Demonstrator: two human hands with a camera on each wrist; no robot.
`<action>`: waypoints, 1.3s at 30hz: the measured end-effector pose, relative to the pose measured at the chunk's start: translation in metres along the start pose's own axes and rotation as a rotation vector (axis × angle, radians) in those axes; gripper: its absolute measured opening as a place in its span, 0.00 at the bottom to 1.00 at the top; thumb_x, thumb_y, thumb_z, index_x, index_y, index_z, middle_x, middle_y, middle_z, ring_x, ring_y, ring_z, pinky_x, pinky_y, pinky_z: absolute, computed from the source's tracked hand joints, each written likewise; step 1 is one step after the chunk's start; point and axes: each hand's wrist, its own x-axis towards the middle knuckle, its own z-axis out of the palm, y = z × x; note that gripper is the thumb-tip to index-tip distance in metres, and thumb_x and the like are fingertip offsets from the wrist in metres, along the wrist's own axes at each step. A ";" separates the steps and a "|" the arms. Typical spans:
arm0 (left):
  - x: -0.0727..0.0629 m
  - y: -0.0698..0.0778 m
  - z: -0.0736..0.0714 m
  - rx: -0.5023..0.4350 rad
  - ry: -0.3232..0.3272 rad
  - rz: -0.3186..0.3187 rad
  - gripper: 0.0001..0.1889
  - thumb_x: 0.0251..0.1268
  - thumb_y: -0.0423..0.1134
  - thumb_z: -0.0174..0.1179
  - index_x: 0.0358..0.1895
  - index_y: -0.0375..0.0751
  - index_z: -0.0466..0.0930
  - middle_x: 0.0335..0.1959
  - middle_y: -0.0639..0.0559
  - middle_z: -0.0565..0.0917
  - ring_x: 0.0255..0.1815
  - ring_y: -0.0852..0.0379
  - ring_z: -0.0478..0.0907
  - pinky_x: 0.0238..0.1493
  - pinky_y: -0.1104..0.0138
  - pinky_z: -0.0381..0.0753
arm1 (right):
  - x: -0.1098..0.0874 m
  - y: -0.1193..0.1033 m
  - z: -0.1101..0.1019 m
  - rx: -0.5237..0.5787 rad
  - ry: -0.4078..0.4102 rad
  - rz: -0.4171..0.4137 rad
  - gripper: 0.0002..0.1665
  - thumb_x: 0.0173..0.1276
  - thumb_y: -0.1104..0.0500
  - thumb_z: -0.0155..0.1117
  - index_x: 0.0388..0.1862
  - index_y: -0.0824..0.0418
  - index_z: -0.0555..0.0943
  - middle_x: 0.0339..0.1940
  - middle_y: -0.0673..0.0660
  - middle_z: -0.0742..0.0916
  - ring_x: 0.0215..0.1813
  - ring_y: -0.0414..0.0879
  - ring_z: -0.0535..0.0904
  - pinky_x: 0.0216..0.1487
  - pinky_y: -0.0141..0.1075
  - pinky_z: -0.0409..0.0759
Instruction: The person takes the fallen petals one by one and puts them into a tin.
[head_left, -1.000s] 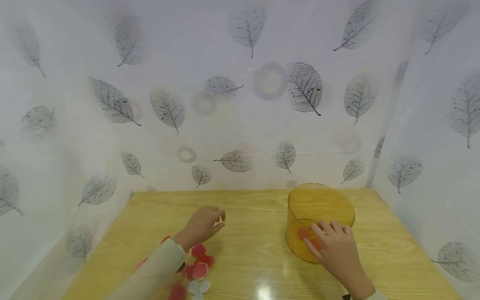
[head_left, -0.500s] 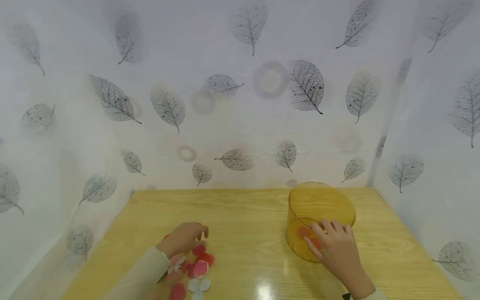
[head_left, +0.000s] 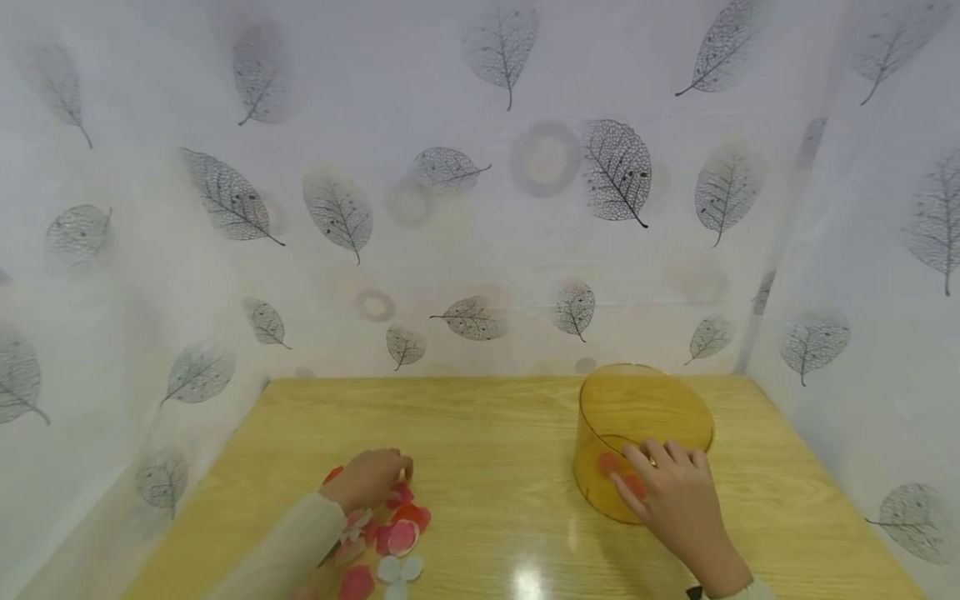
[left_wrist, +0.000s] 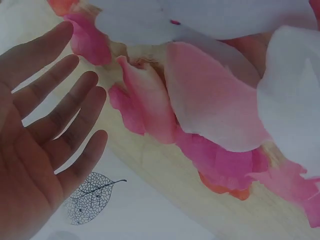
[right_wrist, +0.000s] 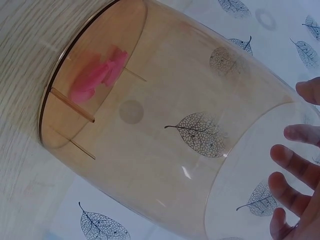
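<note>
My left hand [head_left: 369, 481] is low over a pile of artificial petals on the left of the table. In the left wrist view its fingers reach out loosely, one fingertip right at a pink petal [left_wrist: 90, 40]. A red petal [head_left: 412, 517] and a white four-lobed flower [head_left: 398, 570] lie close by. My right hand [head_left: 677, 504] is at the near rim of a clear amber cylindrical container [head_left: 600, 408], fingers relaxed and spread in the right wrist view. Pink petals [right_wrist: 97, 75] lie at the bottom inside the container.
The pale wood table [head_left: 480, 433] is walled at the back and sides by white curtains [head_left: 480, 250] printed with dark leaves. A larger pink and white petal [left_wrist: 215, 100] and a white petal [left_wrist: 295, 100] fill much of the left wrist view.
My left hand has moved left and toward the near side, down to the petal pile. My right hand and the container have stayed nearly in place.
</note>
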 end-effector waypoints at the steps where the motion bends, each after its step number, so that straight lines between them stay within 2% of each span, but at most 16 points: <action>1: 0.000 0.000 0.001 0.001 -0.001 -0.002 0.10 0.51 0.34 0.69 0.35 0.49 0.79 0.28 0.56 0.78 0.28 0.61 0.73 0.32 0.67 0.77 | 0.000 0.000 0.000 0.001 0.001 0.000 0.37 0.72 0.35 0.31 0.35 0.59 0.80 0.27 0.56 0.80 0.27 0.54 0.73 0.27 0.43 0.63; 9: 0.004 -0.003 0.008 -0.057 -0.016 -0.033 0.12 0.50 0.32 0.69 0.33 0.49 0.75 0.27 0.58 0.78 0.28 0.61 0.71 0.34 0.65 0.77 | 0.000 0.000 0.000 -0.006 -0.009 0.003 0.38 0.72 0.34 0.30 0.35 0.59 0.80 0.26 0.56 0.80 0.27 0.54 0.73 0.27 0.44 0.64; 14: 0.003 -0.002 0.007 -0.114 -0.013 -0.053 0.09 0.52 0.31 0.67 0.26 0.48 0.75 0.23 0.60 0.76 0.26 0.61 0.70 0.33 0.66 0.75 | 0.000 0.000 0.000 -0.005 -0.013 0.004 0.38 0.72 0.34 0.30 0.35 0.59 0.80 0.26 0.56 0.80 0.27 0.55 0.73 0.27 0.45 0.65; 19: 0.002 -0.002 0.001 -0.093 0.019 -0.031 0.10 0.52 0.32 0.66 0.22 0.47 0.75 0.21 0.59 0.74 0.25 0.61 0.67 0.31 0.66 0.72 | 0.000 0.000 0.000 -0.001 -0.021 0.008 0.38 0.72 0.34 0.30 0.35 0.58 0.80 0.27 0.56 0.80 0.27 0.54 0.73 0.27 0.45 0.65; 24: 0.007 -0.001 -0.007 -0.114 0.017 -0.033 0.09 0.55 0.34 0.65 0.21 0.47 0.76 0.21 0.59 0.75 0.24 0.61 0.67 0.29 0.67 0.72 | -0.001 0.001 0.001 -0.001 -0.018 0.009 0.37 0.72 0.34 0.30 0.35 0.58 0.80 0.26 0.56 0.80 0.27 0.54 0.73 0.27 0.44 0.64; 26: 0.012 0.000 -0.011 -0.098 0.040 -0.024 0.09 0.56 0.36 0.65 0.21 0.48 0.76 0.21 0.60 0.75 0.23 0.61 0.67 0.28 0.68 0.71 | -0.001 0.001 0.001 -0.001 -0.015 0.006 0.37 0.72 0.35 0.30 0.35 0.58 0.80 0.26 0.55 0.79 0.27 0.53 0.73 0.26 0.43 0.63; 29: 0.021 0.004 -0.020 -0.052 0.109 0.016 0.09 0.56 0.38 0.65 0.22 0.48 0.76 0.20 0.60 0.75 0.22 0.62 0.66 0.27 0.69 0.70 | -0.001 0.001 0.001 0.001 -0.011 0.002 0.36 0.72 0.35 0.30 0.35 0.58 0.80 0.26 0.55 0.79 0.27 0.53 0.72 0.26 0.42 0.63; 32: 0.033 0.015 -0.034 -0.051 0.181 0.048 0.08 0.57 0.40 0.65 0.23 0.48 0.76 0.21 0.60 0.75 0.22 0.63 0.67 0.27 0.70 0.70 | -0.001 0.001 0.001 0.001 -0.006 -0.001 0.36 0.72 0.35 0.31 0.35 0.58 0.80 0.26 0.55 0.79 0.27 0.53 0.72 0.26 0.42 0.62; 35: 0.046 0.034 -0.051 -0.068 0.258 0.097 0.08 0.58 0.43 0.64 0.25 0.48 0.78 0.23 0.60 0.78 0.24 0.63 0.70 0.30 0.69 0.72 | -0.001 0.001 0.001 -0.004 -0.002 -0.004 0.36 0.72 0.35 0.31 0.35 0.57 0.80 0.26 0.55 0.79 0.27 0.53 0.72 0.26 0.43 0.63; 39: 0.064 0.068 -0.073 -0.079 0.364 0.174 0.07 0.60 0.46 0.62 0.29 0.48 0.80 0.26 0.58 0.83 0.28 0.63 0.77 0.34 0.68 0.76 | -0.001 0.000 0.001 -0.010 0.002 -0.006 0.35 0.72 0.35 0.31 0.35 0.57 0.80 0.26 0.55 0.79 0.27 0.52 0.72 0.26 0.43 0.63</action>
